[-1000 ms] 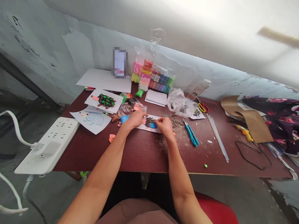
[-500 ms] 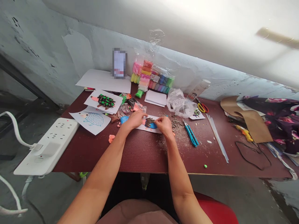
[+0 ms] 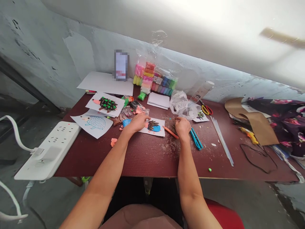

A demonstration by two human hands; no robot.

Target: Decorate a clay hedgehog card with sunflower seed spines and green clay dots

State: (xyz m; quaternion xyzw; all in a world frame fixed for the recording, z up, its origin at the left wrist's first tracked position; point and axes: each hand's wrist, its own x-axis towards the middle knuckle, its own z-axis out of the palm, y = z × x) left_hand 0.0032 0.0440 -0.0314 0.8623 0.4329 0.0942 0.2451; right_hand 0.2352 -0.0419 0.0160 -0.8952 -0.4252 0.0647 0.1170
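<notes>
So, from the left: on the dark red bench, a paper sheet with a drawn blue hedgehog lies at 9 o'clock from the left hand, and a sheet bearing a clay hedgehog with green-tipped spines lies at 10 o'clock from that hand. Left grip released: the fingers rest on the white card, nothing seen held. The card lies between the hands and carries a blue clay body with dark seeds set along its top as spines. An orange stick lies at 4 o'clock from the card, just beside it. Loose sunflower seeds lie at 9 o'clock from the right hand. Right grip curled, fingertips turned down toward the seeds; whether one is pinched cannot be told. A blue craft knife lies just beside that hand at 3 o'clock, with red-and-yellow scissors at 2 o'clock.
</notes>
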